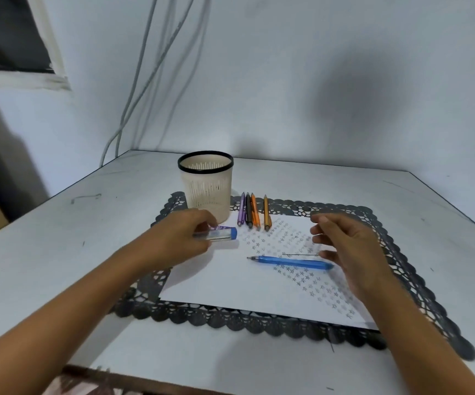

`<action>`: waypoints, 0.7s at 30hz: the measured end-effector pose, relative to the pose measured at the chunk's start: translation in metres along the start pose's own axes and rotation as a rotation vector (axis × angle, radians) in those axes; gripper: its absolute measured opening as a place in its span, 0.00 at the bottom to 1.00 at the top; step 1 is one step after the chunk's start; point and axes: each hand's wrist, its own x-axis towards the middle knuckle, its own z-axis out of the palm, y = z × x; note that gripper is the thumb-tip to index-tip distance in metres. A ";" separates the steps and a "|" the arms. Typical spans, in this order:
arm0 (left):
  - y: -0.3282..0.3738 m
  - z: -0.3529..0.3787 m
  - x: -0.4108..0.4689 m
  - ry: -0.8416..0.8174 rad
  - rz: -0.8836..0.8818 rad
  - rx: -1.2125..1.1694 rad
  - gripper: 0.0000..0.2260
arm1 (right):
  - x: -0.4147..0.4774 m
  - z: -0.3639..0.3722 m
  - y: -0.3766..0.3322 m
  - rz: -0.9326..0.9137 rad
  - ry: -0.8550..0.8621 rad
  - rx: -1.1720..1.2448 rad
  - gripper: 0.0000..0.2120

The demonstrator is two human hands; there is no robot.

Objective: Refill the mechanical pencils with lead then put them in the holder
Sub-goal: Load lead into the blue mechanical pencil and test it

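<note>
My left hand [183, 235] grips a clear lead case with a blue cap [221, 233], held just above the white sheet. A blue mechanical pencil [292, 262] lies flat on the sheet, tip pointing left. A thin loose lead [300, 255] rests just behind it. My right hand [344, 246] hovers over the pencil's right end, fingers spread and holding nothing. Several more pencils, purple [241, 209], black [248, 210], orange [255, 210] and amber [266, 212], lie side by side at the sheet's far edge. The beige holder with a black rim [206, 186] stands left of them.
A white star-patterned sheet [230, 283] lies on a dark lace-edged mat [418, 269], which sits on a white table [59, 252]. Cables [145, 81] hang down the wall behind the table's left corner. The table's front edge is near my arms.
</note>
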 end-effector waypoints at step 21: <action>0.015 0.006 0.004 -0.095 0.152 0.043 0.15 | 0.021 -0.006 0.022 -0.189 -0.092 -0.825 0.05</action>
